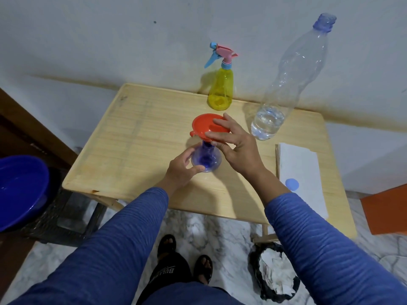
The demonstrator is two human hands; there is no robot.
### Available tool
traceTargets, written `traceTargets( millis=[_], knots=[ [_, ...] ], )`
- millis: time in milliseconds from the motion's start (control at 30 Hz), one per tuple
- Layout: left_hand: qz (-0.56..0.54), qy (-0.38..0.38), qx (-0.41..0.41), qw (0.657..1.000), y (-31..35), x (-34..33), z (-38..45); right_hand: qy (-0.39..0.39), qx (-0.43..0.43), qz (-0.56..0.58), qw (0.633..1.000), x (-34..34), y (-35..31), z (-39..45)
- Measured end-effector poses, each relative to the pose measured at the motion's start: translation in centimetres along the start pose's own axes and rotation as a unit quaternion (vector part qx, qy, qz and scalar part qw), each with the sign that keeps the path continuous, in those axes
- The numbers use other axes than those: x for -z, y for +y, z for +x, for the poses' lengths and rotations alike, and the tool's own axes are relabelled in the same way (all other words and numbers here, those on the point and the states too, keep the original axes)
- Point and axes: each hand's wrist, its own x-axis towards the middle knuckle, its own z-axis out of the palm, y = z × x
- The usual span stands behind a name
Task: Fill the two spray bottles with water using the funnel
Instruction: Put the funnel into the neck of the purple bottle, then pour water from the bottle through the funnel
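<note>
A blue spray bottle (206,158) without its head stands on the wooden table (136,137). An orange funnel (203,126) sits in its neck. My left hand (184,169) grips the blue bottle's body from the near side. My right hand (234,146) holds the funnel's rim, fingers over its top and thumb under it. A yellow spray bottle (221,90) with a pink and blue trigger head stands at the table's far edge. A large clear water bottle (284,84), uncapped, stands to the right with a little water at its bottom.
White paper (301,179) lies on the table's right side with a blue cap (292,184) on it. A blue basin (21,190) sits at the left on a dark stand. A black bin (274,276) with crumpled paper stands on the marble floor. An orange box (387,208) is at the right.
</note>
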Motion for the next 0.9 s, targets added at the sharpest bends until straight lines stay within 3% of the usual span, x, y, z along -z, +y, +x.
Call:
traceTargets(
  millis=[300,433,633,733,900],
  knots=[
    [-0.023,-0.006,0.028,0.999,0.2,-0.3,-0.2,-0.012,-0.009,-0.011,1.000,1.4,-0.6,-0.7],
    [-0.028,-0.001,0.028,0.999,0.4,-0.7,-0.2,0.120,-0.024,-0.030,0.992,2.6,-0.6,-0.6],
    [-0.043,0.030,0.038,0.998,0.9,-1.2,-0.8,0.352,-0.095,-0.077,0.928,5.9,1.8,2.0],
    [-0.046,0.050,0.042,0.997,1.0,-1.7,-1.2,0.384,-0.125,-0.072,0.912,7.8,3.0,3.9],
    [-0.005,0.049,0.050,0.998,1.2,-1.6,-1.2,0.353,-0.159,-0.029,0.922,9.7,4.7,6.7]
  ],
)
